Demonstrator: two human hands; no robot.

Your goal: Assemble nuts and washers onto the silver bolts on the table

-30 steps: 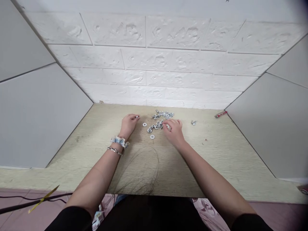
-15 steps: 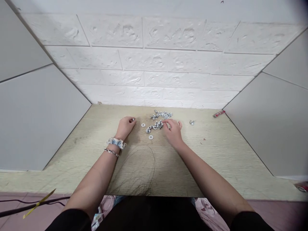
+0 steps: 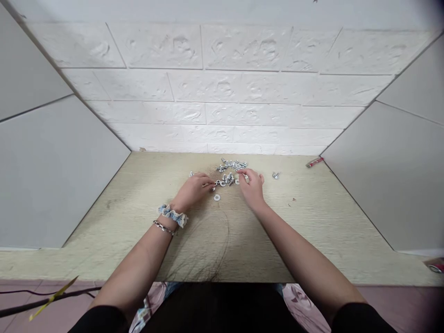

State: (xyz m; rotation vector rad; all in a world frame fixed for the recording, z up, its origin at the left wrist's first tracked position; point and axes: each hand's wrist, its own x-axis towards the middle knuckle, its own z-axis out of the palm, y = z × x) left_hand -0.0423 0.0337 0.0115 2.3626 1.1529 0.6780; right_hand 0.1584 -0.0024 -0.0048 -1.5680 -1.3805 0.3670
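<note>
- The near cluster (image 3: 229, 179) of bolts, nuts and washers is lying at the centre of the working area; the directions below are being taken from it as the middle of the dial unless told otherwise.
- The left hand (image 3: 194, 190) is resting at about nine o'clock, palm down, its fingertips gathering close together over the cluster's edge; whether they are clamping on a piece, I cannot tell.
- The right hand (image 3: 252, 187) is curling at three o'clock, thumb and forefinger bending towards the cluster, just beside it; whether the tips are pinching anything cannot be told.
- The far cluster (image 3: 236, 164) of metal fasteners is lying between twelve and one, near the wall (image 3: 222, 88).
- A flat washer (image 3: 217, 197) is lying apart at seven o'clock.
- A small fastener (image 3: 191, 174) is showing at twelve o'clock from the left hand, partly hidden behind it.
- A loose bolt (image 3: 275, 175) is lying at three o'clock, beyond the right hand.
- A red object (image 3: 314, 162) is lying between two and three o'clock, well apart, near the right panel (image 3: 391, 180).
- A blue-and-white scrunchie (image 3: 173, 215) and a bracelet (image 3: 163, 227) are circling the left forearm, towards seven o'clock from that hand.
- The table (image 3: 249, 240) is bearing all these fasteners.
</note>
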